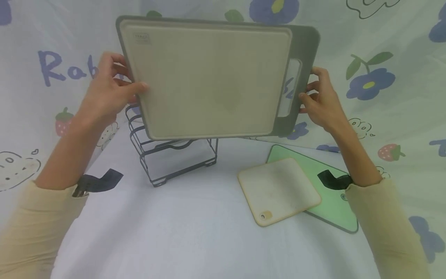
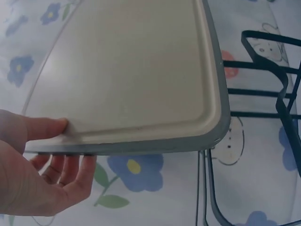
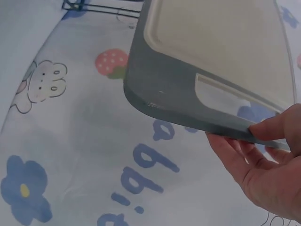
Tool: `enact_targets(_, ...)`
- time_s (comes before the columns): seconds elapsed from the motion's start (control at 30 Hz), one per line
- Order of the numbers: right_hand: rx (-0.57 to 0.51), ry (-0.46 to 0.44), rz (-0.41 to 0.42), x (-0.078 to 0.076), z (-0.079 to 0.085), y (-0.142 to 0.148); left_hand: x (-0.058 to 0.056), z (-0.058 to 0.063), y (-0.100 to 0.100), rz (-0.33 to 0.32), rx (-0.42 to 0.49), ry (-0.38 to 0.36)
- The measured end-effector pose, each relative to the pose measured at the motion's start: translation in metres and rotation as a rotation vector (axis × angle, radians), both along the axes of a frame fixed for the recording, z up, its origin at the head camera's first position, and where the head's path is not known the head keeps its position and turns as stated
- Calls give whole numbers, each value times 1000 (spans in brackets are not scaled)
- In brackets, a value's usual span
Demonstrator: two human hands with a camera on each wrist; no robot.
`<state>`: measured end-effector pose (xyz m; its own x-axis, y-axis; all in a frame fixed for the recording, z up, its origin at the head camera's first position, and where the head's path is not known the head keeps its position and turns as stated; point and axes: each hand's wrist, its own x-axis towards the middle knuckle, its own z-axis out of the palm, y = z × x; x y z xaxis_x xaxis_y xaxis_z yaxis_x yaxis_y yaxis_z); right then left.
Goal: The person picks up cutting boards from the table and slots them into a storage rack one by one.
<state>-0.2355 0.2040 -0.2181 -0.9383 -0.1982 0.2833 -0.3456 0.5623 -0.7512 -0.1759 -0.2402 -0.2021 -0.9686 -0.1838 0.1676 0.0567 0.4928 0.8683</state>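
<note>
Both hands hold up a large cutting board (image 1: 209, 81), beige with a grey border and a slot handle at its right end. My left hand (image 1: 108, 89) grips the left edge, thumb on the beige face and fingers behind. At the handle end, my right hand (image 1: 322, 99) pinches the grey rim beside the slot. The left wrist view shows the left hand (image 2: 56, 165) at the board's short edge; in the right wrist view the right hand (image 3: 268, 165) is at the handle. Behind and below the board stands a dark wire rack (image 1: 177, 151), its upper part partly hidden.
On the white table (image 1: 174, 240), a small white cutting board (image 1: 278, 190) with a tan rim overlaps a green cutting board (image 1: 334, 201) at the right. A printed cloth (image 1: 411, 116) with flowers and strawberries hangs behind the table.
</note>
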Motion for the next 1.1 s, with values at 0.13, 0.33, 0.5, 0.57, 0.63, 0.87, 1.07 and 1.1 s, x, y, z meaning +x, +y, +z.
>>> enact_targets(0.13, -14, 37, 10, -12, 3, -8, -1, 3, -6, 24, 38, 17)
enact_targets(0.33, -43, 56, 9, -26, 5, -23, 0, 6, -14, 24, 97, 77)
enact_targets(0.5, -45, 60, 7, -35, 6, -36, -1, 9, -21, 38, 142, 78)
enact_targets(0.57, -45, 71, 6, -39, 7, -41, -1, 11, -24, 43, 156, 81)
enact_targets(0.63, -57, 80, 10, -43, 8, -45, -1, 11, -27, 48, 149, 90)
enact_targets(0.87, -65, 94, 23, -57, 10, -60, -1, 12, -38, 70, 148, 103)
enact_targets(1.07, -97, 119, 35, -68, 11, -76, 0, 14, -48, 83, 160, 114)
enact_targets(1.1, -107, 123, 36, -70, 11, -79, 1, 15, -50, 81, 179, 118)
